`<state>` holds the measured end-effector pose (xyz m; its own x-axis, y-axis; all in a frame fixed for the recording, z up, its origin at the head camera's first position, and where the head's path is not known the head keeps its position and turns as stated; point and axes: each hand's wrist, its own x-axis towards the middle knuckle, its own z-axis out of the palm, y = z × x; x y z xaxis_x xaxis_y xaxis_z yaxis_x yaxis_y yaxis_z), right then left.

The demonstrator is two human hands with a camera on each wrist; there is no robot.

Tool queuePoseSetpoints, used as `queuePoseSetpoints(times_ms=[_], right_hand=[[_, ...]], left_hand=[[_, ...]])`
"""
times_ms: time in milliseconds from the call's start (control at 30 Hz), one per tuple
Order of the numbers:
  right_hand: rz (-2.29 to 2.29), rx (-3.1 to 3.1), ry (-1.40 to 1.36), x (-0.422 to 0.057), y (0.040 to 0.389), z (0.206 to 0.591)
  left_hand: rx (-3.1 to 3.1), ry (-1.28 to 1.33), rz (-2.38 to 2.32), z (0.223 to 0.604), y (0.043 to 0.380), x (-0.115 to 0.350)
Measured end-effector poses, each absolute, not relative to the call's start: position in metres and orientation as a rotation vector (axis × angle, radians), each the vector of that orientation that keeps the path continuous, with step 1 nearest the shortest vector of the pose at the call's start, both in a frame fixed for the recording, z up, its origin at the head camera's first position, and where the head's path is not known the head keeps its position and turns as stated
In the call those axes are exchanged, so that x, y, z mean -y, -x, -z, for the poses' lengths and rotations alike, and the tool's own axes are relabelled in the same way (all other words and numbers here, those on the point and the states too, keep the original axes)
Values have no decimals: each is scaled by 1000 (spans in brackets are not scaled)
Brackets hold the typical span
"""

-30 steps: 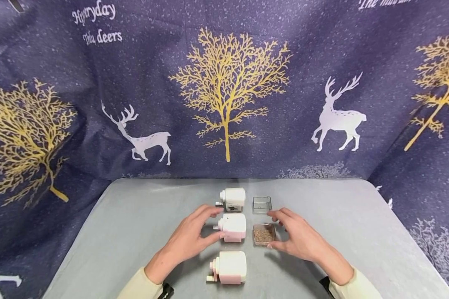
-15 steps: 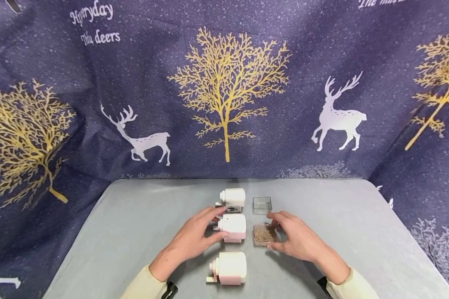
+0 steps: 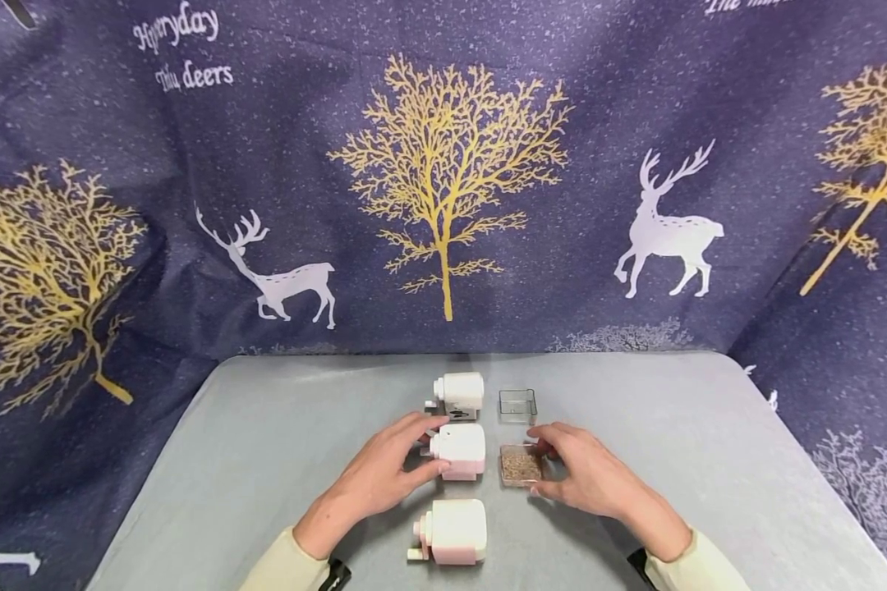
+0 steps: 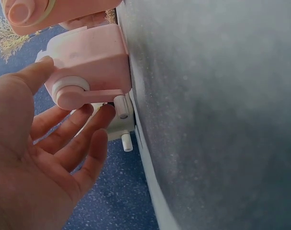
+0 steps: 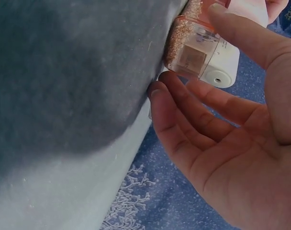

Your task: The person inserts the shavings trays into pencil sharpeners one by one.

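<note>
Hand-crank pencil sharpeners stand in a column in the head view. My left hand (image 3: 373, 469) holds the middle one, a pink pencil sharpener (image 3: 464, 450), from its crank side. In the left wrist view the thumb lies against one side of that sharpener's body (image 4: 95, 57), with fingers curled by the other side near the crank. To the right, my right hand (image 3: 595, 469) pinches a clear shavings tray (image 3: 521, 466) between thumb and fingers at its near and far sides. Brown shavings (image 5: 179, 40) show through the tray's wall in the right wrist view.
A white sharpener (image 3: 462, 389) stands behind the middle one, and a cream-and-pink sharpener (image 3: 457, 532) in front. A second clear tray (image 3: 517, 406) sits beyond the shavings tray. The grey table (image 3: 303, 394) ends at a dark blue cloth (image 3: 532, 312) printed with deer and trees.
My left hand has moved slightly right, its thumb and fingers coming in around the middle sharpener. The right hand's fingers have drawn in at the shavings tray. Sharpeners and trays stay in place.
</note>
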<state>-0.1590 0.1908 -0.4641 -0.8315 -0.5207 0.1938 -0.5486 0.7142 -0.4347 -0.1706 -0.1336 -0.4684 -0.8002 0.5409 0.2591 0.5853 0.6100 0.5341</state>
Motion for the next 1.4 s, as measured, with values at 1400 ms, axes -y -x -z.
queuePoseSetpoints(times_ms=[1400], right_hand=[[-804, 2883, -903, -182, 168, 467]], left_hand=[[2786, 942, 989, 469, 171, 134]])
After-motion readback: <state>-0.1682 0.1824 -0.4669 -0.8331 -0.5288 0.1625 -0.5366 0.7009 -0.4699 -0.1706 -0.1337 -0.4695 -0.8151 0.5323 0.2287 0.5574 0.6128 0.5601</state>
